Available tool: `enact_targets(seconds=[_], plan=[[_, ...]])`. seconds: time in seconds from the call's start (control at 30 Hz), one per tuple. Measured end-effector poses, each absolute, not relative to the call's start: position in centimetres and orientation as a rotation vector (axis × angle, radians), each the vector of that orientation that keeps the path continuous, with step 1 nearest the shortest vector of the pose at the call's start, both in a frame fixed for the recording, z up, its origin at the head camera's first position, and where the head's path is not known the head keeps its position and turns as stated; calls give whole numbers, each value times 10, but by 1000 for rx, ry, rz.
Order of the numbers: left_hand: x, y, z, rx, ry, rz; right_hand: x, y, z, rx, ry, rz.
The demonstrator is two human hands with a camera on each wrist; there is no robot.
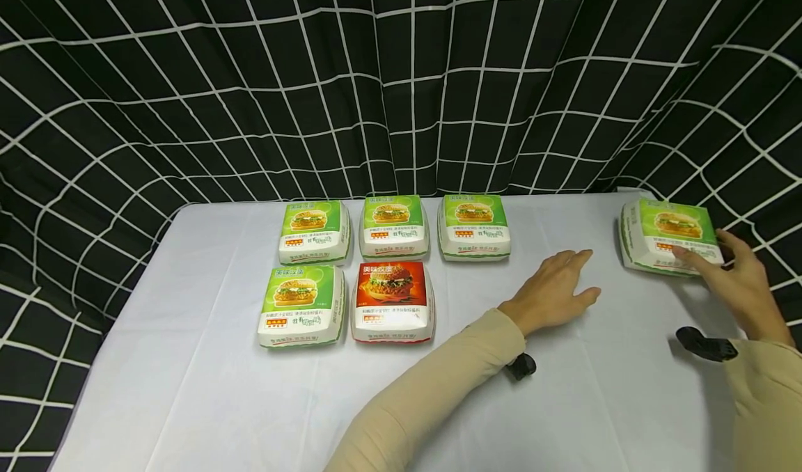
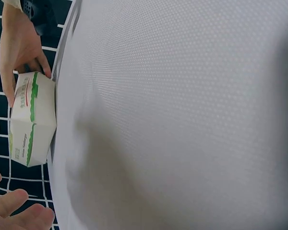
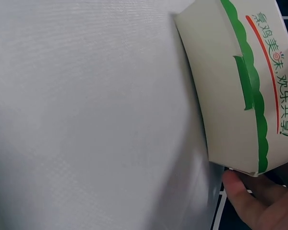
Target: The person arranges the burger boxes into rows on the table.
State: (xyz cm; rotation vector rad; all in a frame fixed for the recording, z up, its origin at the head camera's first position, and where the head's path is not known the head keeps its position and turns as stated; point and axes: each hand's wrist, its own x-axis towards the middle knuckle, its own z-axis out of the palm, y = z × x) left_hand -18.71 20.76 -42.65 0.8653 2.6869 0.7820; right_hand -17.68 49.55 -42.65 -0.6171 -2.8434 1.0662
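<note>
At the right side of the table, my right hand [image 1: 742,284] holds a green-and-white burger box [image 1: 677,225], thumb on its front top edge and fingers at its right side. In the right wrist view, the box [image 3: 230,86] shows its white wall with a green wavy band, and fingertips [image 3: 235,184] touch its lower corner. My left hand [image 1: 551,294] hovers over the table left of that box, fingers extended and holding nothing. The left wrist view shows some left fingertips [image 2: 24,211] apart from the box [image 2: 31,120].
Three green burger boxes [image 1: 391,227] stand in a back row left of centre. Before them sit another green box [image 1: 301,305] and a red one [image 1: 392,301]. A white cloth covers the table [image 1: 219,388]; a black-and-white grid curtain [image 1: 376,75] surrounds its back and sides.
</note>
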Motion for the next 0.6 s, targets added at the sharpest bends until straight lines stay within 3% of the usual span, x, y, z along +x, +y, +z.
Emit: enact_targets(seconds=[0.6], plan=[[-184,213,-432,843,2647,835,-154,483,-428,-361,-2966,993]])
